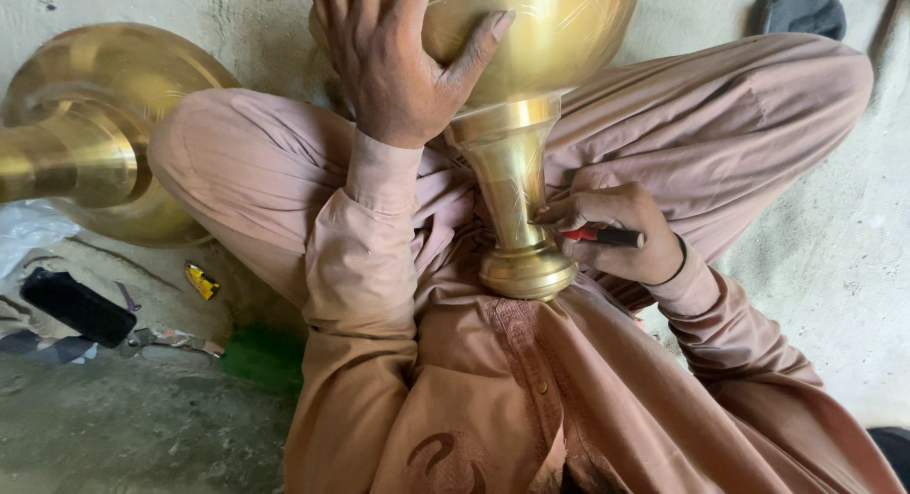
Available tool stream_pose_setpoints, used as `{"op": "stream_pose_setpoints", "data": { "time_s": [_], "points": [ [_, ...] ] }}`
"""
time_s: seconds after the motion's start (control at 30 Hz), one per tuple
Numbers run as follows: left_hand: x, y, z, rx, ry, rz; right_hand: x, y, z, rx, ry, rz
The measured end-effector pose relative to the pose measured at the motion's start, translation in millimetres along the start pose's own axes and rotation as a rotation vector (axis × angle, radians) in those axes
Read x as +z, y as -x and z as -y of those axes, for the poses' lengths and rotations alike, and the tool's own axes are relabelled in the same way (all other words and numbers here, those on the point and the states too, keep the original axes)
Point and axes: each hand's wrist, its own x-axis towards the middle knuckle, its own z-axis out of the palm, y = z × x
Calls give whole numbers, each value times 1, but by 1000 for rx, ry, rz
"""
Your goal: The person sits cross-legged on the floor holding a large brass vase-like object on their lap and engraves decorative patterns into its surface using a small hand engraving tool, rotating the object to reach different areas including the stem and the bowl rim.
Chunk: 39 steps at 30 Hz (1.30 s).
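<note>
A large brass vase (517,162) lies across my lap, its round bowl at the top and its narrow neck and foot toward my belly. My left hand (398,63) is spread over the bowl, thumb out, steadying it. My right hand (616,233) is closed around a red and black pen-like tool (602,235) whose tip touches the vase's neck. My knees, in pinkish-brown cloth, rise on both sides of the vase.
A second brass vessel (90,134) lies on its side at the left. A black flat object (78,307), a small yellow wrapper (201,282) and scraps lie on the concrete floor at lower left. A dark sandal (804,9) is at top right.
</note>
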Motion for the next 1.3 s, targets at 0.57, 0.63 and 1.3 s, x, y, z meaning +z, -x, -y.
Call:
{"op": "stream_pose_setpoints", "data": {
  "time_s": [0.57,0.63,1.3],
  "points": [
    [-3,-5,-3,-3,-13,-15,13,23,-2,72,-145,-125],
    [-3,-6,-1,-3,9,-11,27,25,7,95,-83,-256],
    [1,-1,2,36,60,-70,63,22,19,185,172,-407]
  ]
}}
